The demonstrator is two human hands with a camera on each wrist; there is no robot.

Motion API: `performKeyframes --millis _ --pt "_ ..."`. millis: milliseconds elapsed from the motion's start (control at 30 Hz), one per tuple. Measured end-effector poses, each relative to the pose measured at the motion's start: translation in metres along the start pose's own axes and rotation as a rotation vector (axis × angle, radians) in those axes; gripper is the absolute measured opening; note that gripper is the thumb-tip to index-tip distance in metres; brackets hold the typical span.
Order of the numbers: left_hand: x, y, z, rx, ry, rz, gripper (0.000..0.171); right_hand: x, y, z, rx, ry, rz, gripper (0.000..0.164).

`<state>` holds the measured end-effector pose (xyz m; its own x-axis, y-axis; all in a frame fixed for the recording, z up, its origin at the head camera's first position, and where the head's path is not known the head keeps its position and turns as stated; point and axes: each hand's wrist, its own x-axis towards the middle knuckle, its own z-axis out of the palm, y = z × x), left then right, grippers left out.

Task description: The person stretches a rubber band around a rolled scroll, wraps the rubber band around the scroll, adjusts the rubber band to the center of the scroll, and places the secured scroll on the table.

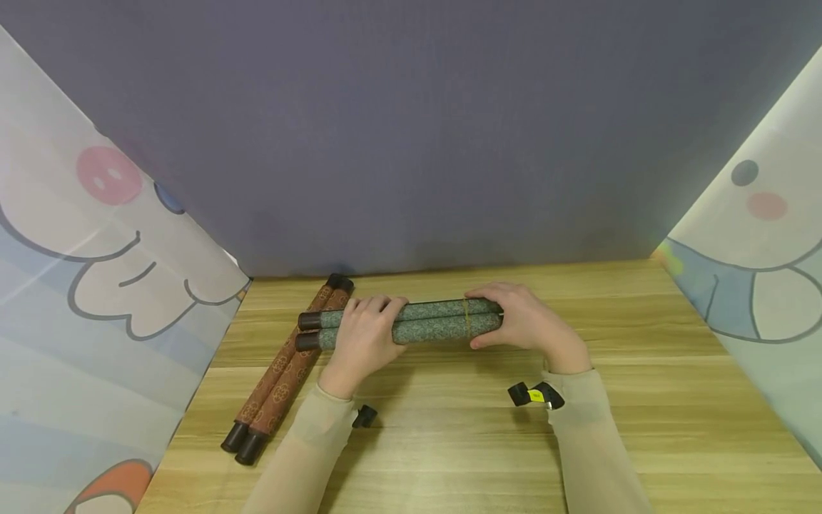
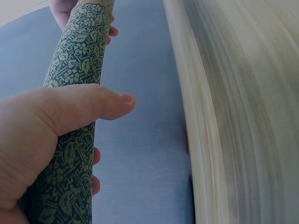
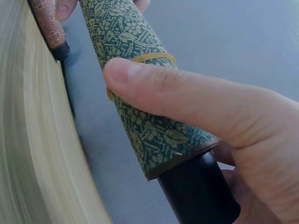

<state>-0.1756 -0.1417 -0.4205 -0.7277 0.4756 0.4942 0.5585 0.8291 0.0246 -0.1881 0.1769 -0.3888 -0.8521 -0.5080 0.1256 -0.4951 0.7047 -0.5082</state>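
A green patterned scroll (image 1: pixel 429 330), made of two rolls side by side with dark end knobs, is held crosswise above the table. My left hand (image 1: pixel 364 335) grips its left part, and in the left wrist view the thumb lies across the fabric with fingertips showing on the far side. My right hand (image 1: pixel 523 318) holds the right end, thumb over the cloth near a yellow rubber band (image 3: pixel 156 57). Below that thumb a black end knob (image 3: pixel 201 191) sticks out. The green scroll's left end overlaps a brown scroll (image 1: pixel 282 389) in the head view.
The brown scroll lies slanted on the left of the wooden table (image 1: pixel 462 435). A grey panel (image 1: pixel 424 143) rises along the table's back edge. Printed cartoon walls stand left (image 1: pixel 58 300) and right (image 1: pixel 783 300). Black straps (image 1: pixel 536 395) hang at the cuffs.
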Motion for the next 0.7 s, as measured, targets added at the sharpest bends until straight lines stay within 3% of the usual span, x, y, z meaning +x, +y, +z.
performKeyframes --millis 233,467,700 --pt "0.000 -0.003 -0.001 -0.045 -0.056 -0.015 0.091 -0.001 0.000 0.000 0.022 0.008 -0.015 0.083" --pt "-0.001 -0.006 -0.007 -0.065 -0.071 0.002 0.093 -0.002 0.001 -0.001 0.042 0.041 -0.065 0.079" --pt "-0.002 -0.018 -0.015 -0.083 -0.154 -0.029 0.087 -0.004 0.005 -0.001 0.043 0.075 -0.112 0.077"
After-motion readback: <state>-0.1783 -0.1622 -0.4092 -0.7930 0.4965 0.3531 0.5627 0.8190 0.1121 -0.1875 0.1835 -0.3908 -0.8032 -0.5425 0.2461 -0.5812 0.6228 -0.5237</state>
